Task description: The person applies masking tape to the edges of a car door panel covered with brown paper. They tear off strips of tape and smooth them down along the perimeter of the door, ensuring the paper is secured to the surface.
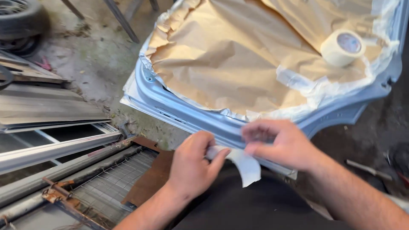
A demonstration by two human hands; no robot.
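Pale blue car panel [200,123], masked in brown paper [230,64], with both my hands working a strip of white tape [246,167] at its near edge.

My left hand [194,164] has its fingers curled shut, pinching one end of the tape between thumb and forefinger just below the panel's edge. My right hand [281,142] sits just beside it, fingers bent and closed on the strip's other end against the blue metal; motion blur keeps me from seeing exactly which fingertips grip. The loose tail of tape hangs down between my hands over my dark clothing. A roll of masking tape [343,47] rests on the paper, well apart at the far right. Left of me lie grey metal frames [59,145], a rusty wire mesh [115,183] and a tyre [21,19] on the concrete floor [98,64].
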